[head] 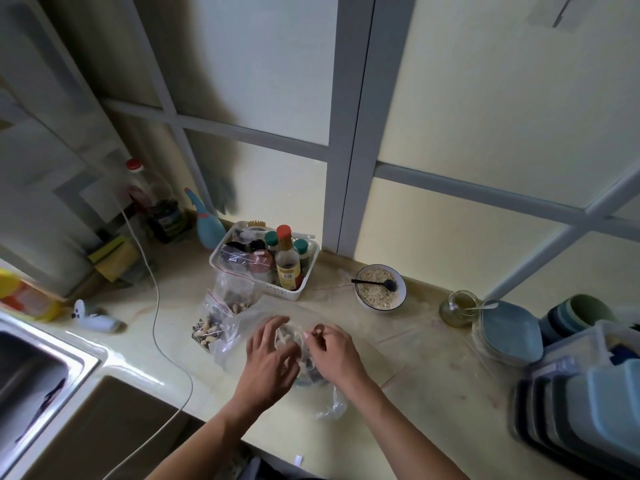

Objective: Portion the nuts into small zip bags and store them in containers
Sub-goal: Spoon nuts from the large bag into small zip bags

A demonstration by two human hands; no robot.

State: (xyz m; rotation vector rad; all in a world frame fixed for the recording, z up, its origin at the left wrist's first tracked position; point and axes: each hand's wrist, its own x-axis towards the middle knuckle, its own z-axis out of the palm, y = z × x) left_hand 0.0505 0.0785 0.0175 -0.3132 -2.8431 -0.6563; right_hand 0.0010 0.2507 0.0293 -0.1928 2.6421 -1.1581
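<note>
— Currently, status?
— Two filled zip bags (211, 332) lie at 9 o'clock of the hands. Left hand (270, 362) spread, right hand (332, 351) pinching the large nut bag (242, 327); containers (585, 403) unfilled.

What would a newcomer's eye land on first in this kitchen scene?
Both hands, left hand and right hand, work at a clear bag in the middle of the counter. Behind them stands a white basket of bottles, with a bowl of oats and a black spoon to its right.
</note>
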